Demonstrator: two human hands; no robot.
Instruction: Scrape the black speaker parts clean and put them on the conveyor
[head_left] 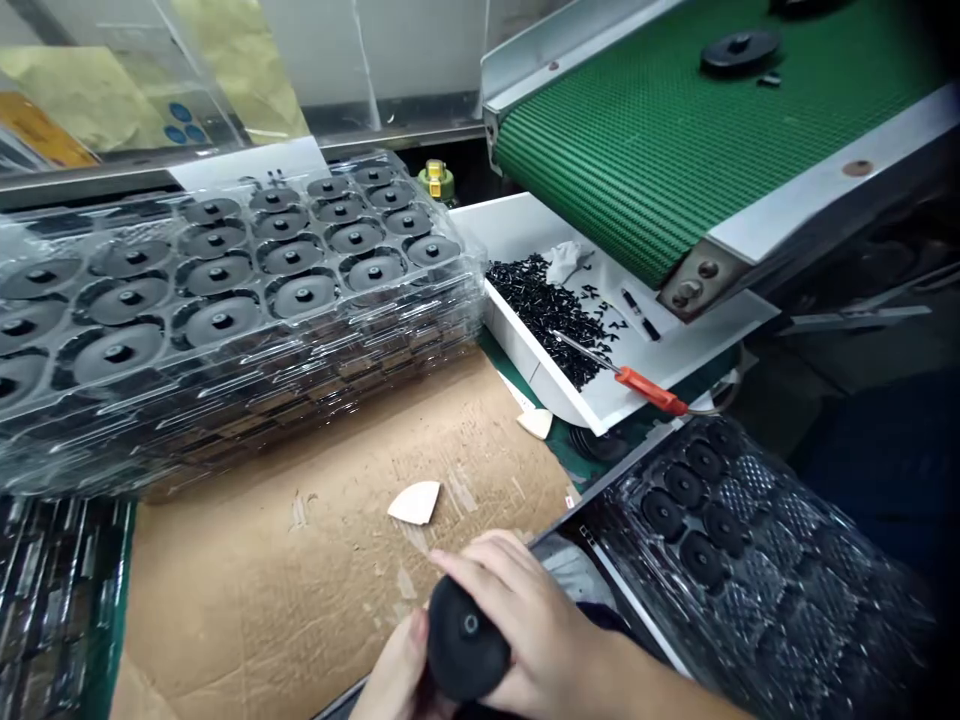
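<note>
Both my hands meet at the bottom centre around one black round disc [466,640] with a small hub in its middle. My right hand [529,625] wraps over its top and right side, fingers curled on it. My left hand [394,675] comes up from below, thumb against the disc's left edge. Under them lies a sheet of brown cardboard [300,560] with a pale wedge-shaped scrap [415,502]. A clear blister tray [750,570] at the lower right holds several of the same black discs in its pockets.
A tall stack of clear trays [225,330] filled with black discs stands at the left. A white bin [525,230] holds small black bits and an orange-handled tool [649,390]. Above it slopes a green conveyor belt [675,150] carrying a black disc [739,50].
</note>
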